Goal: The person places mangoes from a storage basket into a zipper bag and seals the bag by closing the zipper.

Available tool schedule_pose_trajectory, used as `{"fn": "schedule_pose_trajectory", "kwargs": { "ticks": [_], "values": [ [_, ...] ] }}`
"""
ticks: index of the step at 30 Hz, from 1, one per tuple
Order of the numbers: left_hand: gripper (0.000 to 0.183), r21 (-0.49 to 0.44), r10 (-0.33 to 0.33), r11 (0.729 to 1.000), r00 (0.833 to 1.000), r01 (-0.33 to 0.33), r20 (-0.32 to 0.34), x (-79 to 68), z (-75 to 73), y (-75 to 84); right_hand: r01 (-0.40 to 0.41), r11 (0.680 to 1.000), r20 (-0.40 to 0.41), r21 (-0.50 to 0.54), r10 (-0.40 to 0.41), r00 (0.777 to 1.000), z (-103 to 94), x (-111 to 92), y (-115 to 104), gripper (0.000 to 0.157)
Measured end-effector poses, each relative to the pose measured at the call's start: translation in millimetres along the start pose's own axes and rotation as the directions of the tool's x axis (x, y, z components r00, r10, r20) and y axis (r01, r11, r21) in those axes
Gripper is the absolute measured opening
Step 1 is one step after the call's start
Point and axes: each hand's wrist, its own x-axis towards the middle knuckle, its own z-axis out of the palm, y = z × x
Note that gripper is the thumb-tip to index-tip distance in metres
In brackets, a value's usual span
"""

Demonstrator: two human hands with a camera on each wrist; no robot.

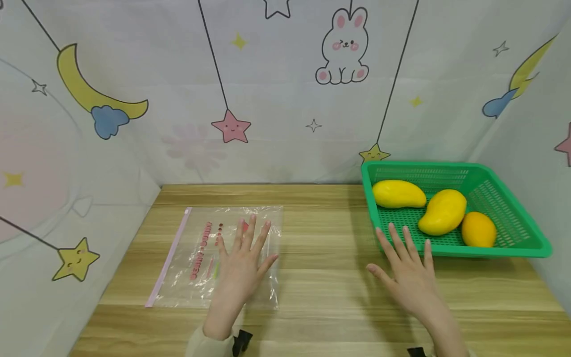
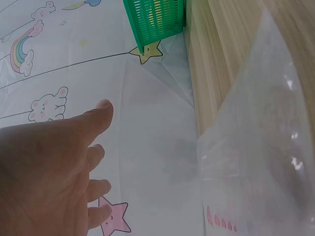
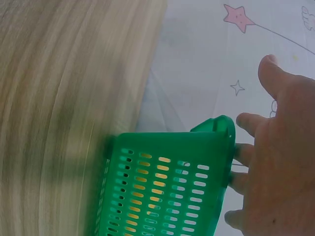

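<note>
My left hand [image 1: 241, 265] hovers over a clear zip bag [image 1: 178, 287] with a lilac zip strip and pink lettering, its fingers spread and straight. In the left wrist view the bag [image 2: 266, 147] lies below that hand, palm empty. My right hand [image 1: 410, 280], also with spread fingers, is at the near left side of a green plastic basket [image 1: 513, 208]. Its fingertips overlap the basket's near rim in the head view. Inside the basket are two yellow mangoes [image 1: 398, 194] [image 1: 443, 212] and a rounder orange-yellow fruit [image 1: 479, 229].
The wooden table [image 1: 321, 223] is bordered by a white cloth backdrop [image 1: 276, 89] printed with stars, moons and a bunny. Wood surface shows between the bag and the basket. The basket stands at the right, close to the back cloth.
</note>
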Motion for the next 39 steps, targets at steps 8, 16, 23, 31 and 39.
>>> {"fn": "schedule_pose_trajectory", "kwargs": {
  "ticks": [8, 16, 23, 31, 39],
  "values": [
    [0.074, 0.003, 0.010, 1.000, 1.000, -0.010, -0.019, 1.3, 0.0, -0.4, -0.007, 1.000, -0.010, 0.020, 0.007, 1.000, -4.4, 0, 2, 0.073],
    [0.073, 0.021, 0.000, 1.000, 1.000, 0.000, 0.010, 2.6, 2.5, 4.7, 0.001, 0.999, -0.036, 0.050, 0.001, 0.999, -4.6, 0, 6, 0.070],
    [0.071, -0.057, 0.042, 0.998, 0.999, -0.041, 0.015, 3.0, 11.3, 18.6, 0.022, 0.998, -0.101, 0.056, -0.017, 0.995, -2.0, -2, 12, 0.068],
    [0.070, -0.060, 0.084, 0.995, 0.996, -0.084, -0.003, 4.1, 18.5, 30.7, 0.030, 0.998, -0.161, 0.061, -0.020, 0.987, -1.1, -1, 17, 0.067],
    [0.072, -0.098, 0.110, 0.989, 0.994, -0.112, -0.029, 9.3, 24.0, 42.2, 0.037, 0.997, -0.228, 0.063, -0.022, 0.973, -1.6, 0, 25, 0.061]
  ]
}}
